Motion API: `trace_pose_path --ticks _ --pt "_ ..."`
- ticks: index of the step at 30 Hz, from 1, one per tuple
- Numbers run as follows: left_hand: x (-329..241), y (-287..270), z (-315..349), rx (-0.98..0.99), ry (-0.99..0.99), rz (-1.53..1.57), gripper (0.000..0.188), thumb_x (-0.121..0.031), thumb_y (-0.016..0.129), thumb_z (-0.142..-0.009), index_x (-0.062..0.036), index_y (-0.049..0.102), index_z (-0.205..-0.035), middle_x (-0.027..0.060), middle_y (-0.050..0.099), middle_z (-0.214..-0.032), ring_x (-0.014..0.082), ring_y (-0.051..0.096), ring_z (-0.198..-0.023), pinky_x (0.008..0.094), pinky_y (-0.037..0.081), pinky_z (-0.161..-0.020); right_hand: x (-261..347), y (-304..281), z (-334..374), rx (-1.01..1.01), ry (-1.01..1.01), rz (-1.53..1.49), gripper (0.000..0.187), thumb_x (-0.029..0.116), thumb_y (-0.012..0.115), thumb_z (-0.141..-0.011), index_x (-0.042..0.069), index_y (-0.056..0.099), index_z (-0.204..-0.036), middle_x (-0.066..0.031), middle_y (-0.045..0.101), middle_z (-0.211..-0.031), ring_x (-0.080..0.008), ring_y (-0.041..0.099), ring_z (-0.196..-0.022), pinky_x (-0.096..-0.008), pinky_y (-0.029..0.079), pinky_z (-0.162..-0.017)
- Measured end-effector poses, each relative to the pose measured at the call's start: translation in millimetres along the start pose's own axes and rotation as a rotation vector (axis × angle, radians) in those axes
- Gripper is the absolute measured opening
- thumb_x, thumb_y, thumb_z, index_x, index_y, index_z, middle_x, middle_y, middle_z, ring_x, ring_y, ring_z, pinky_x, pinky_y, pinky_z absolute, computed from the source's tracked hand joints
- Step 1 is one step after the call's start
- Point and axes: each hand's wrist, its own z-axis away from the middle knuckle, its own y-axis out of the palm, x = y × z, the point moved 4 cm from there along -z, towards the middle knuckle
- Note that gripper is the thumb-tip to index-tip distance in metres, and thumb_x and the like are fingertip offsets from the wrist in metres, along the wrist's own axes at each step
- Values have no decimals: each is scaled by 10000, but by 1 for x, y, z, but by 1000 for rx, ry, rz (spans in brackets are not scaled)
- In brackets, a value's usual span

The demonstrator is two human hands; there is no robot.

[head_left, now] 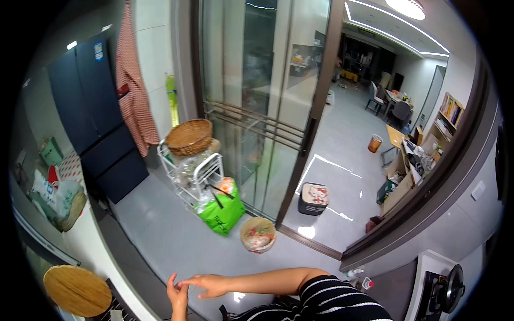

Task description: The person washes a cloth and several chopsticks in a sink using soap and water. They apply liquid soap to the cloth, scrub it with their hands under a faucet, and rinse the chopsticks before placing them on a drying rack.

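Observation:
My left hand (177,294) is raised near the bottom of the head view, its fingers apart and nothing visible in it. From the right, my right forearm reaches across in front of me. At its end, my right hand (210,285) has its fingers stretched toward the left hand, and the fingertips meet or overlap there; whether they touch I cannot tell. No object shows between them. To the left of my hands, a round wooden board (76,290) lies by the white counter (115,257).
A trash basket (258,235) and a green bag (224,211) stand on the floor ahead, beside a white rack (209,170) topped with a wicker basket (189,136). Past the glass sliding door (257,107) sits a small stool (314,199). A lidded pan (454,288) rests on the stove at right.

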Motion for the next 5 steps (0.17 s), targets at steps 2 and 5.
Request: trace_pose_path --ticks 2,5 --pt "-16 62 -18 154 -3 50 479 -68 635 -785 -5 437 -1217 83 590 -927 142 562 -756 249 478 -689 -8 -37 30 -80 4 -67 665 100 632 -744 77 328 -1334 -160 434 -1262 -314 465 -1106 -403 400 -914" --pt "-42 131 0 171 -287 657 472 -127 629 -806 -12 437 -1222 115 582 -1002 172 582 -846 282 490 -745 -43 -78 76 -390 -117 -239 668 177 638 -801 151 292 -1372 -140 290 -1407 -298 307 -1290 -356 296 -1031"
